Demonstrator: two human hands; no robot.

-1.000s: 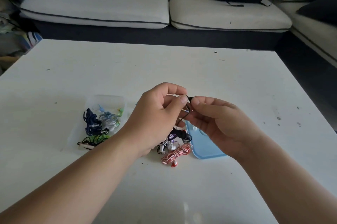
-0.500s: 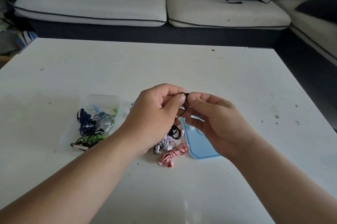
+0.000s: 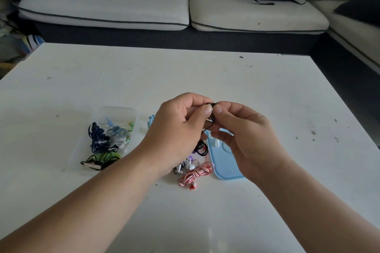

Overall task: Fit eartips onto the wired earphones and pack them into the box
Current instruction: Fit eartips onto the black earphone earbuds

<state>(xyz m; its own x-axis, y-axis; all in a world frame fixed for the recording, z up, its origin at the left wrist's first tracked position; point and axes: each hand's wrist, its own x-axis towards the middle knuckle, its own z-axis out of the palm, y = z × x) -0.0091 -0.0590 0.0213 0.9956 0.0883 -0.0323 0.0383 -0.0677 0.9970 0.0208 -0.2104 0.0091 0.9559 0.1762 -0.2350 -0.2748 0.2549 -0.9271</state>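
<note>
My left hand (image 3: 176,129) and right hand (image 3: 246,135) pinch the black earbud (image 3: 213,105) between thumbs and forefingers, above the lid (image 3: 226,168) (the eartip itself is hidden). Push crooked and I'd guess the eartip springs off, rolling away from the box (image 3: 115,109).

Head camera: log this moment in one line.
step: eartip fitting | left hand: pinches black earphone | right hand: pinches it too | box: open, holds earphones

A home living room: a cream corner sofa (image 3: 226,9) with cushions behind a low white table (image 3: 185,73).
</note>
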